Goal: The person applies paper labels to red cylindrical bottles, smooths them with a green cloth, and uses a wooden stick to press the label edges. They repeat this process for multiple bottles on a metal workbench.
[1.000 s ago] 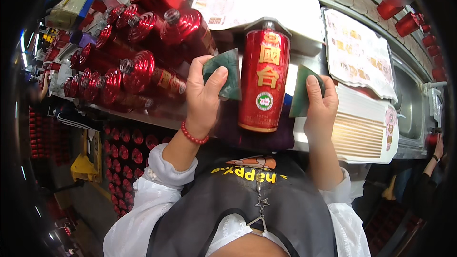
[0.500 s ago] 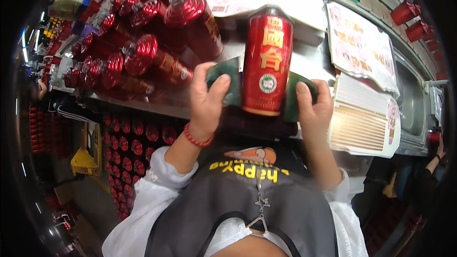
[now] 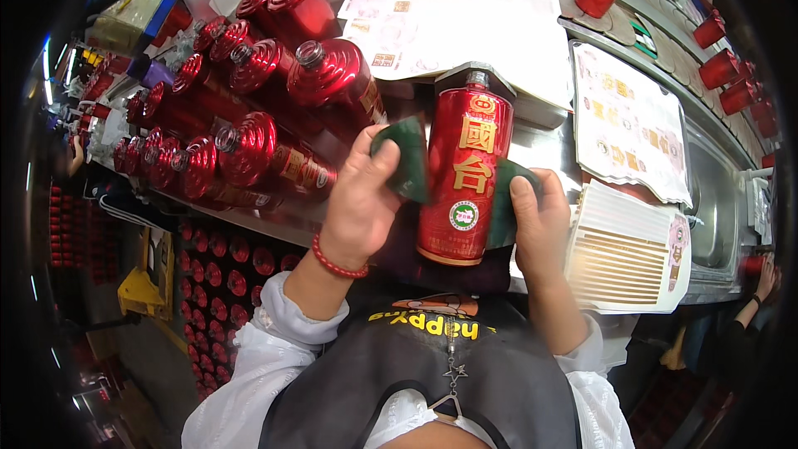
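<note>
Hands: left hand (image 3: 359, 199) and right hand (image 3: 539, 216) press green cloths (image 3: 405, 158) against red bottle (image 3: 461, 175), contents unseen.

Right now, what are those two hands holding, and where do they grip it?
A red bottle, gripped by its sides through a dark green cloth: the left hand presses its left side, the right hand its right side.

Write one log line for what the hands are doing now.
left hand: presses dark green cloth on tall red bottle | right hand: same, other side
</note>
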Motion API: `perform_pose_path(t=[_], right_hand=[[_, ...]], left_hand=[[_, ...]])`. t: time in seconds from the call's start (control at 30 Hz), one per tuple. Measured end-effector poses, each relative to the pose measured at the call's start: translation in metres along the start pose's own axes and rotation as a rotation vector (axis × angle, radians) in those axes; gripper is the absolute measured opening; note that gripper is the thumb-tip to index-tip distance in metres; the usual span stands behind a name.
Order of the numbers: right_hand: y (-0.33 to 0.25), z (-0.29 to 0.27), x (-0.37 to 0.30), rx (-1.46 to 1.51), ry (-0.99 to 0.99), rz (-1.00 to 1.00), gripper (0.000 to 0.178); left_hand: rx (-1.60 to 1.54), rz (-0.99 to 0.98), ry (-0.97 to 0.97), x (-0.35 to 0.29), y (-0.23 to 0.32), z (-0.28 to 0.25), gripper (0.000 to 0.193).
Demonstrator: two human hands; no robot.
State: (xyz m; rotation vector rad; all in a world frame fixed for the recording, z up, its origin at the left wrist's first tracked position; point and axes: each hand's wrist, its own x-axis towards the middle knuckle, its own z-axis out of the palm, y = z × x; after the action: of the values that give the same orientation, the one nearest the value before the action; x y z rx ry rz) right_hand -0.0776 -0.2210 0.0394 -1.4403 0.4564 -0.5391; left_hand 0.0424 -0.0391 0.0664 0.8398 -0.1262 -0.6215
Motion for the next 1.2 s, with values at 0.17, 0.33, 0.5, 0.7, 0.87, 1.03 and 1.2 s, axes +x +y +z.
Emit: perform_pose_path(t=[0.17,0.33,0.5,0.7,0.87,1.03,1.2], right_hand=[[-0.003,0.000,0.002,0.024,-0.024,0.003,0.021],[-0.006,0.000,0.002,0.000,-0.036,0.011,0.022],[-0.007,-0.001,0.002,-0.052,-0.049,-0.019,0.023],[-0.006,-0.005,0.002,-0.076,-0.030,-0.032,0.022],[-0.042,-0.016,0.019,-0.287,-0.040,-0.185,0.020],[-0.064,0.002,0.078,-0.417,-0.299,-0.311,0.018],[-0.049,0.004,0.032,-0.848,-0.295,-1.228,0.023]], left_hand=[[0.142,0.166,-0.193,0.022,0.016,0.005,0.045],[1.351,0.811,-0.624,0.049,0.032,0.015,0.056],[1.416,0.897,-0.704,0.061,0.028,0.007,0.049],[1.792,0.769,-0.813,0.061,0.047,0.040,0.046],[1.701,0.719,-0.836,0.066,0.043,0.041,0.046],[0.740,0.425,-0.293,0.045,0.017,0.015,0.056],[0.047,-0.159,0.054,0.025,0.021,-0.012,0.050]])
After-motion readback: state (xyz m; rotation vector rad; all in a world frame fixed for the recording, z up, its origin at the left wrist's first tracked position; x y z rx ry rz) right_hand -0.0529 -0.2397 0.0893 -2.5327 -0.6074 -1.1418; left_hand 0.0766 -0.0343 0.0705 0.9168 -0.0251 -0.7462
